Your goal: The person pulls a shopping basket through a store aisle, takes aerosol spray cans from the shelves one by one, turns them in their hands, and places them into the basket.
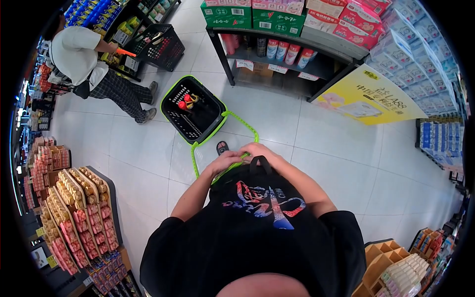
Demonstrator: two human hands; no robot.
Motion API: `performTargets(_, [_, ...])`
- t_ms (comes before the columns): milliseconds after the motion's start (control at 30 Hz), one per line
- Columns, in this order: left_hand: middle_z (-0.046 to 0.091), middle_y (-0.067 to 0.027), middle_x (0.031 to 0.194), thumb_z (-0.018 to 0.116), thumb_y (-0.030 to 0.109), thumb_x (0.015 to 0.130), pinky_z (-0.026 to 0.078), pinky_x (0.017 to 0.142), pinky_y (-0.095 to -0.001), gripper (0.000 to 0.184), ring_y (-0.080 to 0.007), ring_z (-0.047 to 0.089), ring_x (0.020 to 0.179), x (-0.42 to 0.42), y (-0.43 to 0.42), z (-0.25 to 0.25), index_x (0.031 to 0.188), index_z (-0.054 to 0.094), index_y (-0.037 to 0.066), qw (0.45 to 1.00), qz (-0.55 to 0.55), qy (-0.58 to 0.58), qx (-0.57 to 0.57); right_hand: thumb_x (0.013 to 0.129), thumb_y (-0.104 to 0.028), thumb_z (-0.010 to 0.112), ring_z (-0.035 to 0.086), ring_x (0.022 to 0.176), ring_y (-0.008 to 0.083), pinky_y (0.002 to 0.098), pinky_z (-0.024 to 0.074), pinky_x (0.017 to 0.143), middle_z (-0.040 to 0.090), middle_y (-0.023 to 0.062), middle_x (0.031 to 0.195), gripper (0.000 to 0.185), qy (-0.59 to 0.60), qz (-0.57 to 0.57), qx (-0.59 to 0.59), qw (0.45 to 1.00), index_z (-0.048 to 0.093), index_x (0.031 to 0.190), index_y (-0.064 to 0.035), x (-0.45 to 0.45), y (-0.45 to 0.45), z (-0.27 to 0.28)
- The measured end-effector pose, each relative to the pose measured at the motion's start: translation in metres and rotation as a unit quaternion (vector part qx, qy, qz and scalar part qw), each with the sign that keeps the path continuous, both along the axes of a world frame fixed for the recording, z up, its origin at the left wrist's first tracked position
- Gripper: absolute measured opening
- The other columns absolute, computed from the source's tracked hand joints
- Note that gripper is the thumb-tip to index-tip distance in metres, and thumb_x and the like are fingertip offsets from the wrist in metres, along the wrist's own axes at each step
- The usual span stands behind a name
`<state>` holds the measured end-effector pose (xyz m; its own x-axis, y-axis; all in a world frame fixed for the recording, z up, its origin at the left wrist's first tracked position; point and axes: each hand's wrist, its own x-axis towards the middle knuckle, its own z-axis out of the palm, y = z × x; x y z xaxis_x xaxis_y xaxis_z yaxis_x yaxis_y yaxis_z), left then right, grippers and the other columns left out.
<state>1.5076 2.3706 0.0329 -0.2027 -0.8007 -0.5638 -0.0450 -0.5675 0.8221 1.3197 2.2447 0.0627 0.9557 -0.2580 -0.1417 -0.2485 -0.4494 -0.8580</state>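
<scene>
A black shopping basket (195,114) with a bright green rim stands on the floor ahead of me, its long green handle (250,129) tilted back toward my body. Inside lie a few red-capped items with yellow and dark labels (188,101); their kind is too small to tell. My left hand (226,161) is closed at the handle's near bar, in front of my waist. Beside it, my right hand (258,150) is closed there too, fingertips close to the left ones. The fingers partly hide the bar. A black strap loop (261,164) shows by my right wrist.
Upper left, a person (81,54) in a white top holds another dark basket (161,47) by its orange handle. A display shelf (292,42) with boxes and spray cans stands ahead, a yellow sign (366,94) at its right. Snack racks (81,213) stand at left, wooden bins (381,262) lower right.
</scene>
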Motion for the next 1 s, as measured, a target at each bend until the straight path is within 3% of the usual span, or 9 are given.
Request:
performTargets(200, [0.069,-0.0040,0.109,0.063,0.021,0.095,0.045,0.094,-0.0275,0.031,-0.0121,0.060,0.103,0.001,0.003,-0.011,0.119,0.066,0.002,0.999,-0.017,0.022,-0.023,0.086,-0.020,0.069,0.066,0.097,0.0386,0.0454,0.0519,0.083,0.070,0.0188,0.098,0.022,-0.004,-0.014,-0.007,1.000,0.071,0.103,-0.0069,-0.003,0.003,-0.010])
performTargets(400, [0.068,-0.0025,0.099,0.067,0.015,0.093,0.048,0.085,-0.0248,0.020,-0.0101,0.062,0.093,-0.003,-0.002,-0.009,0.109,0.064,0.003,0.999,0.022,0.024,0.007,0.088,-0.025,0.067,0.066,0.093,0.0400,0.0464,0.0521,0.080,0.070,0.0206,0.093,0.022,0.018,-0.022,0.010,1.000,0.072,0.100,-0.0080,0.001,-0.001,-0.008])
performTargets(500, [0.062,0.0018,0.083,0.071,0.009,0.087,0.047,0.069,-0.0212,0.014,-0.0060,0.057,0.076,-0.011,-0.001,-0.003,0.096,0.062,0.004,0.995,0.095,0.015,-0.032,0.088,-0.027,0.067,0.067,0.091,0.0393,0.0463,0.0522,0.079,0.070,0.0199,0.092,0.023,0.048,-0.040,0.022,0.998,0.071,0.099,-0.0066,0.000,0.000,0.006])
performTargets(667, [0.062,0.0030,0.081,0.071,0.008,0.088,0.046,0.069,-0.0208,0.008,-0.0053,0.056,0.075,-0.002,-0.008,0.006,0.092,0.065,0.005,0.994,0.101,-0.019,-0.045,0.088,-0.027,0.067,0.067,0.090,0.0391,0.0461,0.0523,0.078,0.070,0.0203,0.091,0.023,0.065,-0.042,0.021,0.997,0.070,0.096,-0.0049,0.002,-0.004,0.015])
performTargets(733, [0.067,0.0010,0.090,0.069,0.004,0.089,0.048,0.077,-0.0221,0.006,-0.0075,0.061,0.084,0.004,-0.008,0.008,0.093,0.066,0.005,0.996,0.073,-0.015,-0.053,0.088,-0.027,0.067,0.067,0.089,0.0391,0.0461,0.0523,0.077,0.070,0.0204,0.090,0.024,0.067,-0.045,0.022,0.997,0.069,0.094,-0.0047,0.004,0.000,0.016])
performTargets(1000, [0.069,-0.0008,0.090,0.071,0.005,0.089,0.050,0.076,-0.0226,0.006,-0.0083,0.063,0.082,0.010,-0.017,0.013,0.092,0.066,0.005,0.995,0.072,0.070,-0.030,0.086,-0.031,0.067,0.068,0.083,0.0383,0.0460,0.0517,0.072,0.069,0.0196,0.083,0.027,0.047,-0.045,0.008,0.998,0.068,0.092,-0.0043,0.005,-0.004,0.000])
